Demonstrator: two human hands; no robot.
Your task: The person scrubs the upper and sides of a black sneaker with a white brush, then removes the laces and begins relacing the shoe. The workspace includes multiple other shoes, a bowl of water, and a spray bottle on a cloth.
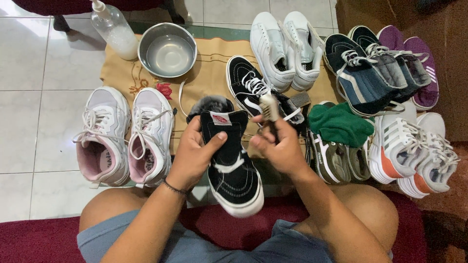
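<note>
While held, black sneaker (232, 165) white-soled.

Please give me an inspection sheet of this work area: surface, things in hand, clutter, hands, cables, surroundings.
Surface: tan cloth spread on white floor tiles.
Things in hand: black high-top shoe with white sole, held above the lap; small brush beside it.
Clutter: metal bowl, spray bottle, pink-and-white sneakers, second black shoe, white sneakers, green cloth lying on olive shoes, more pairs at right.
Hands: left hand grips the shoe's collar; right hand grips the brush.
Cables: nothing seen.
Surroundings: dark red seat under the person.
</note>
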